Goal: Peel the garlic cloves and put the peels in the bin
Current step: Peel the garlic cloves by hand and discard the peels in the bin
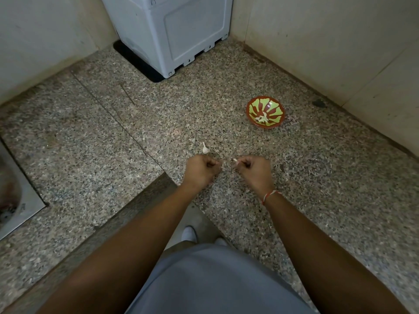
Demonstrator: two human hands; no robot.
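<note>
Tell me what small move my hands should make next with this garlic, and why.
Probably drop what the right hand pinches into the bowl, if it is a peeled clove. Both hands are curled; something pale shows at the right fingertips, and the bowl already holds pale pieces. One unpeeled clove waits on the counter beyond the left hand.

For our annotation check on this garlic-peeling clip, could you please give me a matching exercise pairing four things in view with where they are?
Things:
1. red and green patterned bowl
2. loose white garlic clove
3. grey plastic appliance
4. thin red and white wrist thread

Places:
A. in the far corner against the walls
B. on the right hand's wrist
C. on the speckled stone counter, just beyond the left hand
D. on the counter, far right of the hands, holding white pieces

Pairs: 1-D, 2-C, 3-A, 4-B
</note>
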